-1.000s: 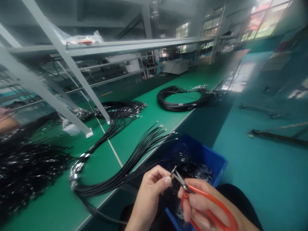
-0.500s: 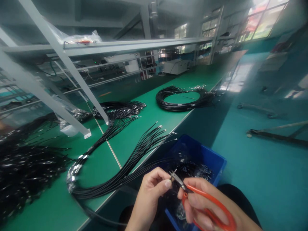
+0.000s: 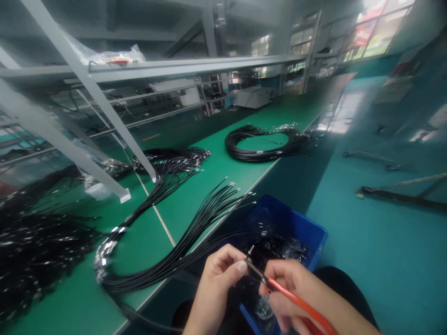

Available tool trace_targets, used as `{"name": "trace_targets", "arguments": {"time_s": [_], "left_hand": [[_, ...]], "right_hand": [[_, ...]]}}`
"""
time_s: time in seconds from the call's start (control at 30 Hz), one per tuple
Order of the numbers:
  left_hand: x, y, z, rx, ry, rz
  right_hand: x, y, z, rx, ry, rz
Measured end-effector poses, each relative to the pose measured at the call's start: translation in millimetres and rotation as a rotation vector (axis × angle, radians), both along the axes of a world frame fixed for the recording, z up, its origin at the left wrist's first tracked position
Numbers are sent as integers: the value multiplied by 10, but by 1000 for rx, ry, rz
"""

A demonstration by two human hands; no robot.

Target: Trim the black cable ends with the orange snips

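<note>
Working over the rectangular blue plastic bin (image 3: 316,235), I am holding both hands just off the pale front edge of the long green table (image 3: 181,200). The smooth blue-green floor (image 3: 349,223) is stretching out beyond the bin on the right, giving my right side room; on the left, a U-shaped bundle of thin black cables (image 3: 167,270) is lying along the table edge, its near strands coming close to my left hand (image 3: 221,274). The metal scissors with looped orange handles (image 3: 295,298) are showing dark, narrow blades lying nearly together. A small pale-tipped piece (image 3: 250,250) is sticking up beyond my left fingertips, too small to make out. My left hand is pinching it between thumb and forefinger. My right hand (image 3: 293,286) is gripping the handles, the blade tips meeting or nearly meeting my left fingertips; I cannot tell whether they are touching the piece.
</note>
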State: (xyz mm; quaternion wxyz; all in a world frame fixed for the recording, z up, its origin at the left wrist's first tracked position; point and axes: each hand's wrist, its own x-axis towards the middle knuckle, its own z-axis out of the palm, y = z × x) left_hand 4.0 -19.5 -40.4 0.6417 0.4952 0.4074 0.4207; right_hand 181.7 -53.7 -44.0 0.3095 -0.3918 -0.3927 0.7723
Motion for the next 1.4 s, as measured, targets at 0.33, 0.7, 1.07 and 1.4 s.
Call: {"name": "trace_targets", "arguments": {"time_s": [0.33, 0.7, 1.07, 1.4], "left_hand": [[-4, 1, 51, -186, -100, -66], [77, -68, 55, -249, -169, -131], [137, -127, 93, -116, -25, -15], [82, -76, 57, -187, -69, -7]], "right_hand": [[-136, 65, -12, 268, -35, -584], [-318, 70, 85, 276, 89, -671], [-397, 38, 96, 248, -12, -745], [-180, -45, 61, 244, -73, -608]]}}
